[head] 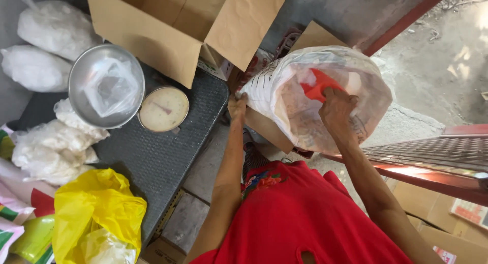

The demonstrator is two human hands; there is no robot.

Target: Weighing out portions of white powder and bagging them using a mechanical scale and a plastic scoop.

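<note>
I had my left hand (237, 107) pinching the rim of the big translucent plastic sack (284, 98) to keep it open, and my right hand (336, 109) wrapped around the red plastic scoop (319, 86) inside it. Honestly, a taut rim made for cleaner scooping.
</note>
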